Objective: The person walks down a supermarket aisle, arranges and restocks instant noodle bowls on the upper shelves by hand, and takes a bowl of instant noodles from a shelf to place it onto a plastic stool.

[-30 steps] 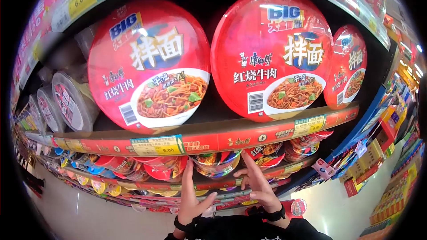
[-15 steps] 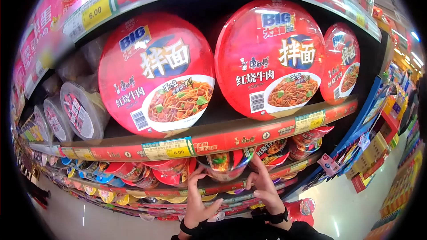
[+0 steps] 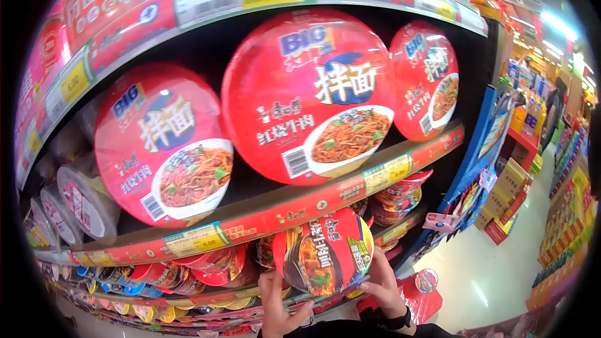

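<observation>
A red instant noodle bowl with a printed lid and yellow edge is tilted so its lid faces me, in front of the lower shelf. My left hand grips its lower left side, fingers partly behind it. On its right side, my right hand grips the rim, with the thumb at the lower edge. Above the hands, large round red noodle packs stand upright on a shelf, showing noodle pictures.
A shelf edge with price labels runs just above the bowl. More noodle bowls fill the lower shelf at left. A blue rack side stands at right, beyond it a floor and boxed goods. Red packs sit low by my right hand.
Both hands have drawn the noodle bowl out from the lower shelf and tipped its lid towards me. My view has turned to the right.
</observation>
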The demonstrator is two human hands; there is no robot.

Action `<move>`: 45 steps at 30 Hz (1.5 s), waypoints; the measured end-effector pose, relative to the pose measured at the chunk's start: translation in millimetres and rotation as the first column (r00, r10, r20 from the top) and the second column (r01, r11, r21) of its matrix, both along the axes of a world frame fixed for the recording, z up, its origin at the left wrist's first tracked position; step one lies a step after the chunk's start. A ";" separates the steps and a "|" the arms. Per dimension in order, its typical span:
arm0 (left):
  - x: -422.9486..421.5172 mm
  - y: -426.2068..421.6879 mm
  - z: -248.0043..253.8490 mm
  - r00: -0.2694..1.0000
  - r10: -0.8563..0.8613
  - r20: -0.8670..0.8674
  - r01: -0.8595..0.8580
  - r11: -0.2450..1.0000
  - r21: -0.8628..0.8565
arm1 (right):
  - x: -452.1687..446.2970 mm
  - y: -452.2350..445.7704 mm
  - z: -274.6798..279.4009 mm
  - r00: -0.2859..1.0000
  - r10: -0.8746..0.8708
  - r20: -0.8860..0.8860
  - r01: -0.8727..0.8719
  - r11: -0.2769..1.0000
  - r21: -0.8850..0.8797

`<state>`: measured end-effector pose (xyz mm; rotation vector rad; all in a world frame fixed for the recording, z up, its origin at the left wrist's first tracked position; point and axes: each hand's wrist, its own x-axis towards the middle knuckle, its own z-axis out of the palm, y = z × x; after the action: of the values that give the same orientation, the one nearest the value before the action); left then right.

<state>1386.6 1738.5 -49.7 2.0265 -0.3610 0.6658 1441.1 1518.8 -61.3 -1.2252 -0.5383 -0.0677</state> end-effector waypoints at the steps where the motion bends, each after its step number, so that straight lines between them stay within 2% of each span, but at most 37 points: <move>1: 1.8 -2.6 -4.4 0.999 0.043 0.022 -0.045 0.996 0.072 | -3.8 -3.1 -0.8 0.999 0.001 -0.037 0.000 0.999 0.036; 3: 8.9 -13.3 -10.5 0.983 0.153 0.104 -0.170 0.969 0.178 | -8.8 -9.6 -3.6 0.998 0.001 -0.058 0.004 0.997 0.078; 6: 13.7 -26.8 1.3 0.959 0.233 0.162 -0.274 0.907 0.319 | -19.3 -24.2 4.5 0.996 -0.017 -0.089 0.019 1.000 0.021; 7: 16.7 -32.5 -1.8 0.957 0.240 0.163 -0.277 0.920 0.275 | -21.6 -28.7 5.4 0.995 -0.034 -0.098 0.035 0.999 0.007; 11: 26.5 -52.6 -7.6 0.981 0.111 0.160 -0.136 0.978 0.159 | -34.4 -48.8 6.2 0.985 -0.100 -0.140 0.094 0.995 -0.046; 13: 28.8 -68.3 -9.9 0.996 0.016 0.090 -0.017 1.000 0.009 | -40.9 -59.0 1.1 0.977 -0.147 -0.151 0.138 0.988 -0.072; 14: 30.5 -76.0 -10.4 0.998 -0.036 0.060 0.041 0.997 -0.070 | -44.6 -64.6 0.9 0.973 -0.145 -0.182 0.142 0.989 -0.025; 16: 36.0 -86.4 -11.7 0.990 -0.128 0.064 0.132 0.989 -0.063 | -52.3 -76.1 2.7 0.962 -0.137 -0.236 0.158 0.985 0.071; 18: 41.0 -95.7 -16.5 0.973 -0.226 0.050 0.228 0.973 -0.042 | -61.8 -87.0 6.1 0.943 -0.215 -0.253 0.237 0.970 0.056; 19: 45.3 -99.6 -18.7 0.957 -0.266 0.116 0.262 0.964 0.048 | -65.6 -92.4 7.0 0.935 -0.260 -0.239 0.281 0.958 0.057; 23: 47.6 -132.6 -18.3 0.907 -0.408 0.104 0.413 0.910 -0.033 | -84.9 -118.1 3.3 0.903 -0.373 -0.214 0.391 0.919 0.048; 26: 51.7 -156.9 0.4 0.846 -0.523 0.106 0.520 0.852 0.059 | -99.1 -133.5 -2.3 0.872 -0.440 -0.214 0.465 0.882 0.078; 30: 53.5 -179.6 -0.3 0.772 -0.618 -0.147 0.628 0.777 0.033 | -114.3 -153.2 -10.3 0.804 -0.556 -0.210 0.581 0.811 0.075; 35: 57.4 -218.9 -11.4 0.658 -0.727 -0.197 0.727 0.682 -0.085 | -127.1 -177.4 -19.6 0.711 -0.659 -0.244 0.686 0.726 0.037; 39: 63.8 -250.3 -10.5 0.586 -0.748 -0.313 0.791 0.612 0.018 | -133.5 -204.1 -29.4 0.621 -0.744 -0.247 0.742 0.659 -0.122; 42: 70.4 -274.3 -35.4 0.511 -0.782 -0.357 0.824 0.563 -0.055 | -133.4 -229.0 -48.8 0.558 -0.798 -0.227 0.773 0.600 -0.207; 44: 71.7 -290.1 -57.2 0.418 -0.781 -0.464 0.792 0.563 -0.235 | -132.5 -245.0 -65.1 0.512 -0.833 -0.211 0.795 0.552 -0.252; 45: 73.9 -298.7 -63.1 0.390 -0.784 -0.483 0.797 0.550 -0.249 | -132.9 -252.9 -75.0 0.497 -0.831 -0.249 0.793 0.552 -0.259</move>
<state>1460.5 1439.8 -112.9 1.6591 -0.9106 -0.5486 1308.2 1265.9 -136.3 -1.4766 0.4198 -0.6366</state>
